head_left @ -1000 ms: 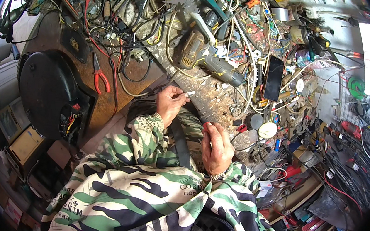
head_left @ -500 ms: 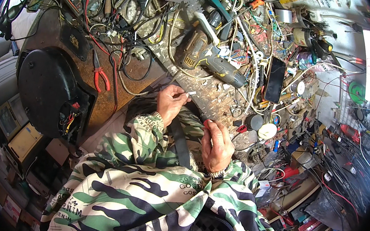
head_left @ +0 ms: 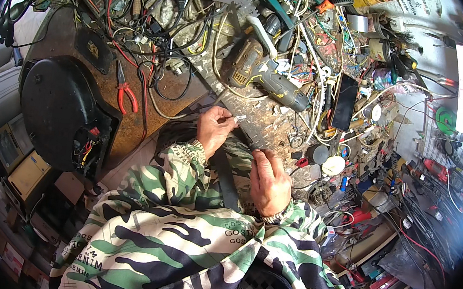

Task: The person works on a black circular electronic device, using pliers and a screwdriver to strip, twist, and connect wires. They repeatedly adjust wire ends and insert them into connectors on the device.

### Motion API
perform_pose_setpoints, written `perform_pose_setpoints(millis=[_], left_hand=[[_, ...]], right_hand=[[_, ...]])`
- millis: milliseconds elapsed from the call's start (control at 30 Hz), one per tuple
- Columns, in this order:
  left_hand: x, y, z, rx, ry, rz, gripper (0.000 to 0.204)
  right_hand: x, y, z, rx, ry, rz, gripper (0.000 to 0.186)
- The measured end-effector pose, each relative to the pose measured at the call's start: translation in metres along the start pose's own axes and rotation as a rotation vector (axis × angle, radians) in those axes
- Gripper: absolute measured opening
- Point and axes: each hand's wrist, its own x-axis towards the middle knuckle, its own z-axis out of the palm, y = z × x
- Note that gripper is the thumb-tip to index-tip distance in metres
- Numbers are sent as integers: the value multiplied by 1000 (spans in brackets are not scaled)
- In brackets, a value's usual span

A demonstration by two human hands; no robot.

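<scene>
Head view: we record both hands near each other at the near edge of the desk (head_left: 274, 131). Our left hand (head_left: 213, 132) is nearly closed, thumb and fingertips pinching a small white piece (head_left: 241, 118) whose end projects toward the right; we cannot tell what it is. Our right hand (head_left: 270, 184) is curled narrow around a slim dark tool (head_left: 252, 146); we see only its front portion, pointing up and left toward the white piece, the remainder being hidden in the grip. Whether the two held items touch we cannot tell; they appear apart. Beyond the hands we note a cordless drill (head_left: 275, 85) lying on its side, with a black phone (head_left: 344, 103) to its right. Red-handled pliers (head_left: 127, 100) lie on a brown surface (head_left: 130, 127) to our left.
</scene>
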Motion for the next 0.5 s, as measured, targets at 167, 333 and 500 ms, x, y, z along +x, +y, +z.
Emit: perform_pose_setpoints(millis=[167, 333, 500], left_hand=[[1, 1, 4, -52, -15, -31, 8], [3, -3, 0, 43, -13, 40, 7], [5, -4, 0, 62, -6, 5, 9]], right_hand=[[2, 2, 0, -35, 75, -45, 33], [8, 6, -5, 34, 188, -14, 32], [20, 14, -9, 106, 288, 88, 26]])
